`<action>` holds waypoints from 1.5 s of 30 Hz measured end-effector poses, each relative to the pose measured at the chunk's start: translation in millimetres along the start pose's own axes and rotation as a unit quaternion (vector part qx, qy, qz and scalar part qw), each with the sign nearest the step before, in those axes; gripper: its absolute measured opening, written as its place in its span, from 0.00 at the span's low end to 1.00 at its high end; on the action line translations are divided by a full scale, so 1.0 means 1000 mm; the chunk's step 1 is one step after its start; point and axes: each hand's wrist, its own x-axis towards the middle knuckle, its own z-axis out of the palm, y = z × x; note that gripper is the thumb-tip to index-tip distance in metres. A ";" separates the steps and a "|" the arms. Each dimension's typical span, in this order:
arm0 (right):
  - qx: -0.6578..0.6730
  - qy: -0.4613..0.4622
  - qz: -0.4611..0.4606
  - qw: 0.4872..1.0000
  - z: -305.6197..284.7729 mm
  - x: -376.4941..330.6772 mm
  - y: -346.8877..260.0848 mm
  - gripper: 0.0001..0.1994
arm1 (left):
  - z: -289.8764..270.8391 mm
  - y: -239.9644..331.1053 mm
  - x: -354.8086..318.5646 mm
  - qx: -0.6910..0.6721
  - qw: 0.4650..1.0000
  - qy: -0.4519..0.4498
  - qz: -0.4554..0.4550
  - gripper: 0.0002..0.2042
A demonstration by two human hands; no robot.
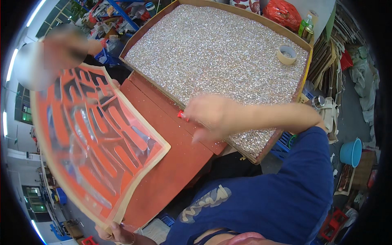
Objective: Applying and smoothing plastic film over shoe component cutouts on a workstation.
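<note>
My left hand (118,234) is closed on the near corner of a clear plastic stencil sheet (112,143) with cut-out strip shapes and a cream tape border. The sheet is raised and tilted at the left, with red showing through it. My right hand (210,112) is smeared by motion over the seam between a red board (179,151) and a large tray (153,86). Close to its fingertips is a small red object (182,116); whether the hand touches it I cannot tell. Sparkling silvery rhinestones (216,53) fill the tray.
Across from me at upper left, a person (96,47) is by the sheet's far end. A tape roll (286,55) lies on the rhinestones. Beyond the tray are a red plastic bag (282,15) and bottles (306,26). Stacked cardboard (326,61) and a blue bucket (350,152) stand right.
</note>
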 end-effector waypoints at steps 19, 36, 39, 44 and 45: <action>0.210 0.290 0.501 0.788 -0.103 -0.093 0.086 0.12 | 0.376 0.079 0.116 -0.161 0.869 -0.423 0.201 0.19; -0.507 -0.123 0.627 0.579 -0.133 -0.198 0.209 0.13 | 0.445 -0.044 0.006 0.214 0.799 -0.509 0.237 0.33; -0.501 -0.145 0.621 0.585 -0.138 -0.191 0.215 0.14 | 0.442 -0.042 0.008 0.211 0.797 -0.526 0.208 0.34; -0.059 0.150 0.541 0.825 -0.074 -0.113 0.168 0.11 | 0.441 -0.047 0.006 0.213 0.810 -0.507 0.204 0.36; -0.235 -0.025 0.438 0.867 -0.045 -0.120 0.169 0.10 | 0.441 -0.046 0.006 0.212 0.815 -0.500 0.203 0.37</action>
